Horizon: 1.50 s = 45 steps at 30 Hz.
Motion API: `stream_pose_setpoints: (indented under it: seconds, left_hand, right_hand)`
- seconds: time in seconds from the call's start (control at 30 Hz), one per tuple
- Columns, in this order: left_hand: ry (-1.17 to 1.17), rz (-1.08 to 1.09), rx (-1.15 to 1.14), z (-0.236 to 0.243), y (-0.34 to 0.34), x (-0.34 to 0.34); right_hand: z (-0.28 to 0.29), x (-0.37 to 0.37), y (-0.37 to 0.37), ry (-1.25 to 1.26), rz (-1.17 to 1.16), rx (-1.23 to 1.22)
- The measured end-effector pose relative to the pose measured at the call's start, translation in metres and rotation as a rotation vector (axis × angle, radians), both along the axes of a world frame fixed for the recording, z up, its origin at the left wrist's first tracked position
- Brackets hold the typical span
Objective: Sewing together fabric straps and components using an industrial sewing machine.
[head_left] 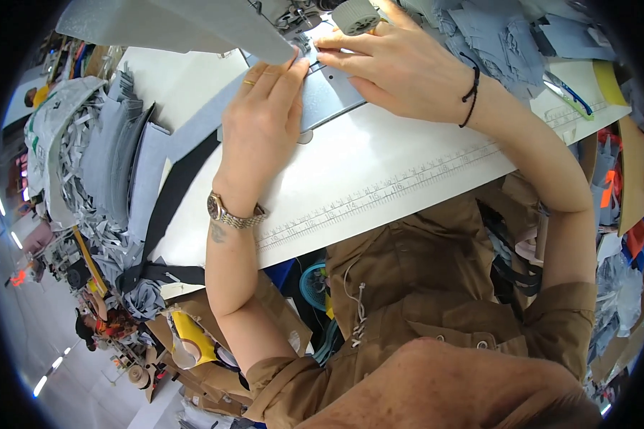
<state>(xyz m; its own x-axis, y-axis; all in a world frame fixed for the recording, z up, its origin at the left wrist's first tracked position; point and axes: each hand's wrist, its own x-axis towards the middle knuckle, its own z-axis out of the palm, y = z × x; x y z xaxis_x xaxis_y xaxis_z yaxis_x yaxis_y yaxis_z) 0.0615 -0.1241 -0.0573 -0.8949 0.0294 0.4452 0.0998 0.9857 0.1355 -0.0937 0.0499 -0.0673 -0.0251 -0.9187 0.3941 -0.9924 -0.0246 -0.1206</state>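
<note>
My left hand point(263, 104) is at the sewing machine point(182, 25), its fingers closed together and pressing the end of a light grey fabric strip point(206, 120) beside the needle area. The strip runs back leftward across the white table. My right hand point(404, 66) reaches in from the other side, fingers stretched and spread, the tips close to the presser foot point(304, 44). A round ridged knob point(355, 16) stands just above those fingers. Beneath both hands lies the metal bed plate point(328, 96). Fingers partly hide the cloth at the needle.
Stacked grey cut pieces point(111, 154) hang over the table's left side beside a black strip point(175, 193). More grey pieces point(490, 39) lie at the far right, near blue-handled snips point(574, 96). A printed ruler scale point(372, 196) follows the white table's near edge.
</note>
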Motion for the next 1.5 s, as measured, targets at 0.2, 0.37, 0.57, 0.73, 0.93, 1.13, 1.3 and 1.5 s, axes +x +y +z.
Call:
stream_pose_setpoints:
  seconds: [0.2,0.37,0.57,0.73,0.93,1.13,1.3,1.5]
  left_hand:
    - [0.05,0.005,-0.024,-0.008,-0.016,-0.009]
    - [0.099,0.026,-0.098,-0.014,-0.017,-0.009]
    - [0.231,0.064,-0.152,-0.017,-0.016,-0.008]
    - [0.082,-0.062,-0.37,-0.012,-0.003,0.044]
    - [-0.037,0.774,-0.485,0.046,-0.079,0.179]
    - [0.13,0.573,-0.161,0.071,-0.075,0.194]
    - [0.264,0.069,0.795,0.099,0.022,0.103]
    - [0.322,-0.06,1.323,0.129,-0.022,0.119]
  right_hand:
    - [-0.003,0.002,-0.001,0.03,-0.012,-0.019]
    - [-0.001,0.0,-0.001,0.143,-0.028,-0.026]
    - [0.007,-0.002,0.0,0.118,0.072,-0.05]
    - [0.013,-0.001,-0.007,0.081,0.223,-0.198]
    - [0.023,0.002,-0.007,0.099,0.314,-0.251]
    - [0.039,0.031,-0.014,0.057,0.451,-0.261]
    - [0.052,0.104,-0.01,-0.645,0.487,0.133]
    - [0.054,0.151,0.002,-1.166,0.647,0.444]
